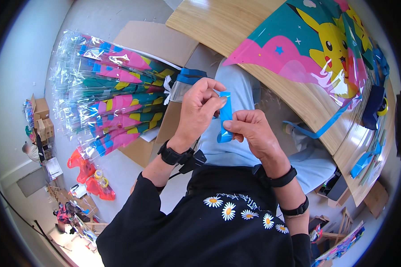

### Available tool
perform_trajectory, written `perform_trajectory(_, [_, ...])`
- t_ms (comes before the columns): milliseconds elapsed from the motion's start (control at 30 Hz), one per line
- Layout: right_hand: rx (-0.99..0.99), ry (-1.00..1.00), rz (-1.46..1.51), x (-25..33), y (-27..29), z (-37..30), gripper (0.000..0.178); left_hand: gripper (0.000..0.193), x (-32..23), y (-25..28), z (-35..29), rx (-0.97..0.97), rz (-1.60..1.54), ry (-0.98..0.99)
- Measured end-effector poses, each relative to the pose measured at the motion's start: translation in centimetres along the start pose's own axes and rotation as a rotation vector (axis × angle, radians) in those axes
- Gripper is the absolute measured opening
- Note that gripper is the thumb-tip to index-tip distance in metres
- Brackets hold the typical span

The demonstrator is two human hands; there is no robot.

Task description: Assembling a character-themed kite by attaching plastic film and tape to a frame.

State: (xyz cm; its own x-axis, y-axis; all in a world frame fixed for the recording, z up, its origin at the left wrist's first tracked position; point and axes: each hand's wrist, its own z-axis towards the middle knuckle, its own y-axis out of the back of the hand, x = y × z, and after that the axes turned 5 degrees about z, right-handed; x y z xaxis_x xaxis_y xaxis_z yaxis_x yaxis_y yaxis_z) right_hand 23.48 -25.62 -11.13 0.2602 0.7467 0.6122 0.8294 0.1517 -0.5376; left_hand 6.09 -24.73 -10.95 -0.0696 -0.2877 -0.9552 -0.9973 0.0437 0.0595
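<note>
A shiny blue ribbon strip (226,115) is stretched between my two hands above my lap. My left hand (198,109) pinches its upper end between thumb and fingers. Lower down, my right hand (255,132) grips the strip with the thumb on its face. The bottom end curls into a loop below the right thumb. To the right, a glossy printed plastic sheet (276,53) in teal and pink, with a yellow cartoon figure, lies over the table's edge. Another blue ribbon (318,131) trails from that sheet.
The wooden table (209,22) runs from the top to the right. At left, several clear-wrapped bundles (120,98) of colourful sheets rest across an open cardboard box (158,40). Red plastic bags (81,167) and tape rolls (101,178) lie on the floor. Another person (31,152) is far left.
</note>
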Motion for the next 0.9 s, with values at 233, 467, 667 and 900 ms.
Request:
perform_trajectory(233, [0.01, 0.057, -0.031, -0.5, 0.1, 0.3, 0.013, 0.02, 0.7, 3.8, 1.6, -0.349, 0.477, -0.234])
perform_trajectory(467, [-0.019, 0.142, -0.074, -0.8, -0.5, 1.0, 0.01, 0.025, -2.0, 2.9, 0.1, 0.157, 0.289, -0.212])
perform_trajectory(667, [-0.365, 0.733, -0.699, -0.8, -1.2, 0.5, 0.01, 0.014, 0.6, 0.6, -0.8, 0.204, -0.134, -0.235])
perform_trajectory(900, [-0.298, 0.688, -0.373, -0.4, -0.4, 0.4, 0.016, 0.016, -1.0, -0.1, -1.5, 0.046, 0.327, -0.643])
